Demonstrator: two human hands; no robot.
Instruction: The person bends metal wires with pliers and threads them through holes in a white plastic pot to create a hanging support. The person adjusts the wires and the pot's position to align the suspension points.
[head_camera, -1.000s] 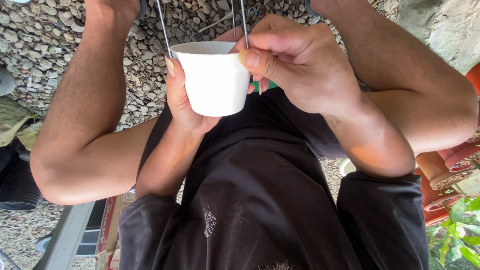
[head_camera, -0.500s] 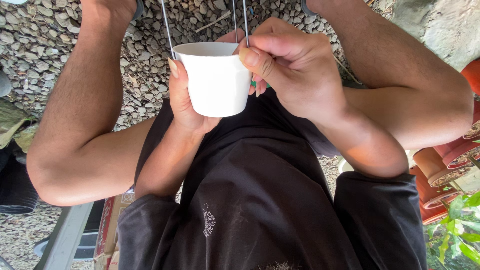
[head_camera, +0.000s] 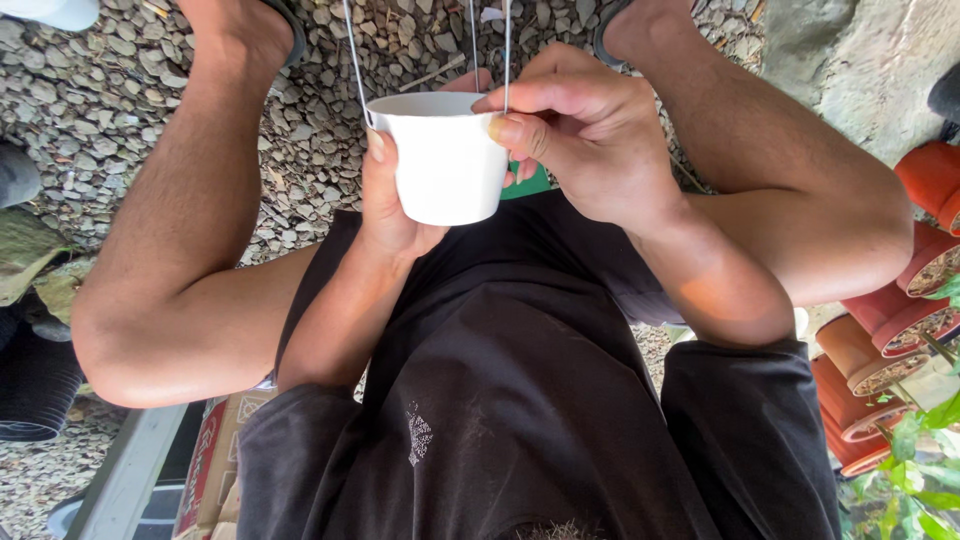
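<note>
A small white plastic pot (head_camera: 446, 165) with thin metal hanger wires (head_camera: 355, 60) rising from its rim is held over my lap. My left hand (head_camera: 388, 205) cups the pot's left side and bottom, thumb pressed on the wall near the rim. My right hand (head_camera: 585, 140) is on the pot's right side, thumb and forefinger pinching the rim where a wire (head_camera: 506, 55) attaches. The wires run up out of the picture. A bit of something green (head_camera: 530, 183) shows behind the pot, mostly hidden.
Grey gravel (head_camera: 300, 150) covers the ground between my bent legs. Stacked terracotta pots (head_camera: 880, 340) and green leaves (head_camera: 915, 480) lie at the right, a rock (head_camera: 850, 60) at the top right. A printed cardboard box (head_camera: 205, 470) and a black ribbed pot (head_camera: 35, 385) are at the left.
The hands and pot have barely shifted. The right thumb and forefinger have settled more tightly on the rim by the wire; both hands keep their hold.
</note>
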